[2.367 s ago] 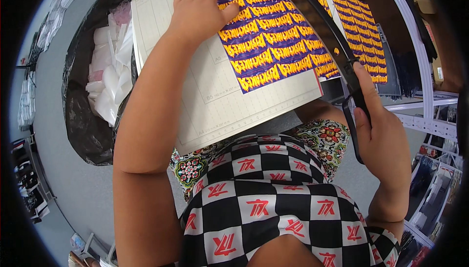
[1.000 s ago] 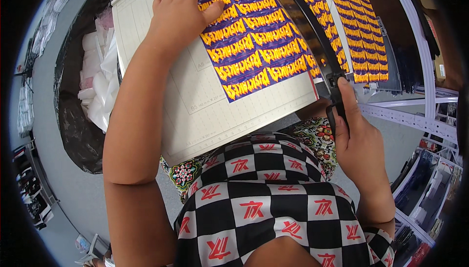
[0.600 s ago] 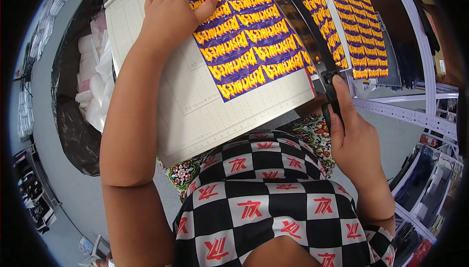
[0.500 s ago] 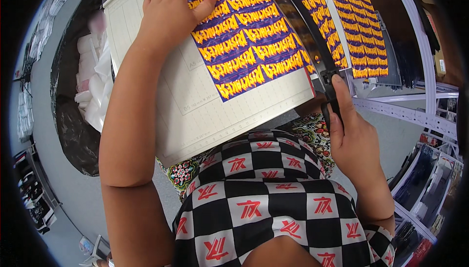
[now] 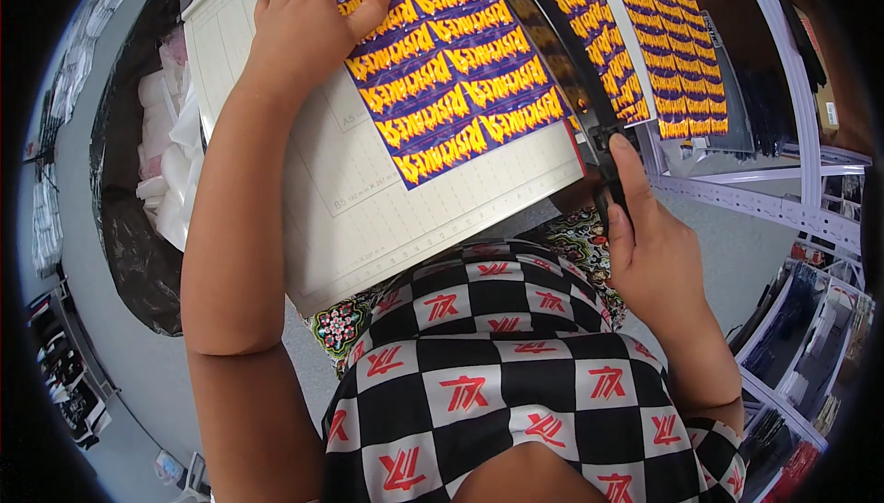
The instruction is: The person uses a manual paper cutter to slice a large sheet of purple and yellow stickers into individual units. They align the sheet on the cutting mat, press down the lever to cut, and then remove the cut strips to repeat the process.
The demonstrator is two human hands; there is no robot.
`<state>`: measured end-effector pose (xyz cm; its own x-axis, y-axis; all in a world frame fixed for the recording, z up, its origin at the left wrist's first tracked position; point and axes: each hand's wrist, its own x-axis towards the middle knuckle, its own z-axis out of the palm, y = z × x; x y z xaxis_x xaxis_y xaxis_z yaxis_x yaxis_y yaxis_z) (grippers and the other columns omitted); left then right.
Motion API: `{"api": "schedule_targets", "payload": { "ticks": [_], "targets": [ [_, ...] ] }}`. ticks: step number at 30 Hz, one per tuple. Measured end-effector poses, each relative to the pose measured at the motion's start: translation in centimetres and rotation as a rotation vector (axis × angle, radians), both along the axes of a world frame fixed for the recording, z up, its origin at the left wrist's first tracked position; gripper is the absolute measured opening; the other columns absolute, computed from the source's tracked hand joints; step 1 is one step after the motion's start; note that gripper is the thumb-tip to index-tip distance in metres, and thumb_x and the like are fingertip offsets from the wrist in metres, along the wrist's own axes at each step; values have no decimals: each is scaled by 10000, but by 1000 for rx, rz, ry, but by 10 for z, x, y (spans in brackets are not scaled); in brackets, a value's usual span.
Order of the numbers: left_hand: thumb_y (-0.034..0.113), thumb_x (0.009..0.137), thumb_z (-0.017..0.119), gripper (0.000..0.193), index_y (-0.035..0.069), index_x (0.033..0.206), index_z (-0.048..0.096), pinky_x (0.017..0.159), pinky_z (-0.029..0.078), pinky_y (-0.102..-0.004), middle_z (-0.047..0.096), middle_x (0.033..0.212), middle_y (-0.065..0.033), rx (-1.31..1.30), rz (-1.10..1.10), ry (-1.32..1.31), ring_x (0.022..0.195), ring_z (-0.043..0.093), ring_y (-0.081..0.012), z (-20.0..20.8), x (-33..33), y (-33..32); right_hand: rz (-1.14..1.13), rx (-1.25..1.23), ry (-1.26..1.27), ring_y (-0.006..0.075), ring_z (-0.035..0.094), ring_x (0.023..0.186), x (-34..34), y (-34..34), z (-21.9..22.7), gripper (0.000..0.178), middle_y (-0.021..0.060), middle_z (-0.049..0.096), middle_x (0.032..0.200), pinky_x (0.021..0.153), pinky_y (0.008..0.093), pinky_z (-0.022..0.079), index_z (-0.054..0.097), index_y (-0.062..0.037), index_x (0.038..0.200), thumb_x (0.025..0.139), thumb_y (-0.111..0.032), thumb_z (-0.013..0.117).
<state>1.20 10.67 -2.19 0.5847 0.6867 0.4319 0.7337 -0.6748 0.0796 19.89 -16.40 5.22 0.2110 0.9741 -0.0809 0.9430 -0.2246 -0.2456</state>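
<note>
Gripping the black lever handle (image 5: 608, 197) of the white, ruled cutter board (image 5: 414, 217), curling the right hand (image 5: 668, 250) around it.
Pressing the purple-and-yellow printed sheet (image 5: 460, 65) flat on the board with an open left hand (image 5: 308, 29), spreading thumb from fingers; apparently nearly finishing one cut along the board's right edge, leaving the wide portion undivided, having separate matching printed pieces (image 5: 681, 61) lying right of the board.
</note>
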Motion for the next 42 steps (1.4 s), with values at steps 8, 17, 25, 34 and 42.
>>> {"api": "schedule_targets", "payload": {
  "ticks": [8,17,25,34,42],
  "targets": [
    [399,806,518,444,138,1165,501,952,315,-410,468,1229,-79,-12,-29,-26,1132,455,-254,1,0,0,4,46,37,323,530,827,2,-2,-8,599,147,566,963,768,385,412,319,-148,1329,769,-56,509],
    [365,801,538,431,122,1156,508,949,323,-394,468,1227,-105,2,-68,-39,1125,460,-267,3,0,3,52,83,36,384,576,788,5,-2,-6,547,194,575,1010,648,427,468,286,-170,1331,825,-73,470],
    [443,753,576,579,10,1136,525,965,287,-464,452,1206,-187,-102,-268,-98,1152,412,-302,28,43,-69,20,59,-76,276,566,610,3,1,-3,571,106,582,665,585,367,434,373,-160,1295,758,-97,553],
    [503,815,451,711,-34,1271,351,1021,215,-451,313,1341,-219,-65,-166,75,1273,269,-317,5,67,-102,-6,-31,-67,284,584,555,0,3,4,556,116,575,639,515,381,462,305,-200,1326,810,-136,504],
    [510,805,461,710,-19,1269,365,1019,219,-453,320,1339,-215,-62,-155,64,1272,273,-316,3,68,-105,-49,-66,-11,348,571,634,-2,2,6,555,163,576,703,568,421,445,260,-223,1344,839,-120,466]
  ]
}}
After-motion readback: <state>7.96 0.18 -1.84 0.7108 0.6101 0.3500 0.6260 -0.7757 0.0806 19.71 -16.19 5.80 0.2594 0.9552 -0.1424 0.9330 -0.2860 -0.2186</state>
